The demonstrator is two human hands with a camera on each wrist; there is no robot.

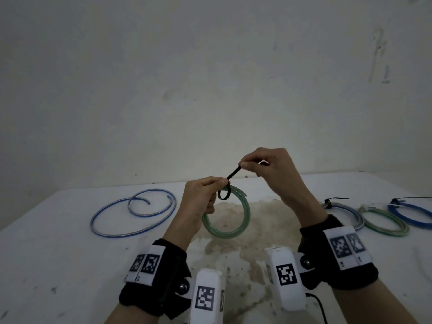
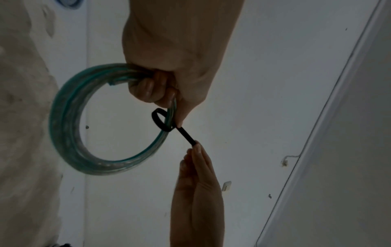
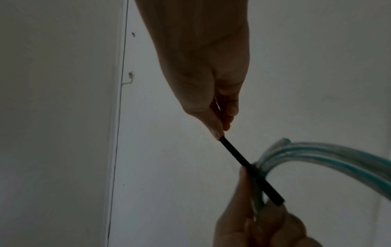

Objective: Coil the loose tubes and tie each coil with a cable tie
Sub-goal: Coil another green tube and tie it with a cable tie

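A green tube coil (image 1: 243,213) (image 2: 69,127) (image 3: 330,153) hangs in the air above the table, gripped at its top by my left hand (image 1: 203,195) (image 2: 165,90) (image 3: 260,225). A black cable tie (image 1: 224,191) (image 2: 160,121) (image 3: 249,164) is looped loosely round the coil just beside the left fingertips. Its free tail (image 1: 233,173) (image 2: 186,136) runs up and right, pinched between thumb and finger of my right hand (image 1: 264,167) (image 2: 194,167) (image 3: 220,120). A loose blue tube (image 1: 131,213) lies uncoiled on the table to the left.
On the white table (image 1: 58,253) at the right lie three tied coils: a clear-grey one (image 1: 358,222), a green one (image 1: 383,222) and a blue one (image 1: 411,212). A brownish stain (image 1: 245,249) covers the table's middle. A bare wall rises behind the table.
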